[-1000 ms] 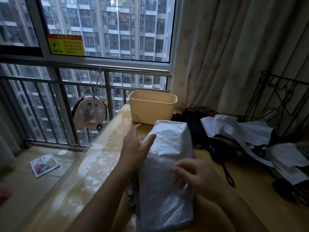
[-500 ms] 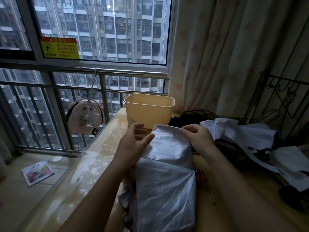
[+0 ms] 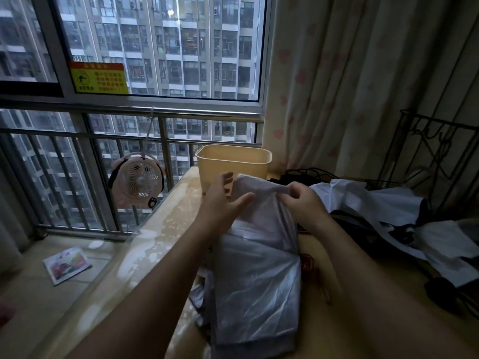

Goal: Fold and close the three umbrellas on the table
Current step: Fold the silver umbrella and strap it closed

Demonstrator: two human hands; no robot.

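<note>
A silver umbrella [image 3: 256, 268] is seen lying lengthwise on the desk [image 3: 178, 208], directly before the person, its crinkled canopy gathered into a long flattened bundle whose far end reaches almost to a beige plastic tub [image 3: 233, 164]. The far end of the fabric is lifted slightly off the desk. The left hand [image 3: 223, 203] is held wide, with fingers straight behind the far left corner of the fabric and the thumb stretched across the front of it; whether the cloth is actually pressed between them cannot be told. The right hand [image 3: 304, 200] is curled, and the far edge of the canopy is pinched between its thumb and bent fingers. A reddish cord [image 3: 309, 263] is seen just beside the bundle's right edge. To the right, a white and black umbrella [image 3: 375, 203] is spread loosely over the desk, unfolded, and a dark heap [image 3: 303, 174] with cords is found behind it, near the tub. A black wire rack [image 3: 435, 156] stands at the far right, against a pale patterned curtain [image 3: 363, 73]. A small round fan [image 3: 138, 180] is hung from the window railing [image 3: 129, 114] to the left of the desk, and a booklet [image 3: 67, 264] lies on the floor below.
</note>
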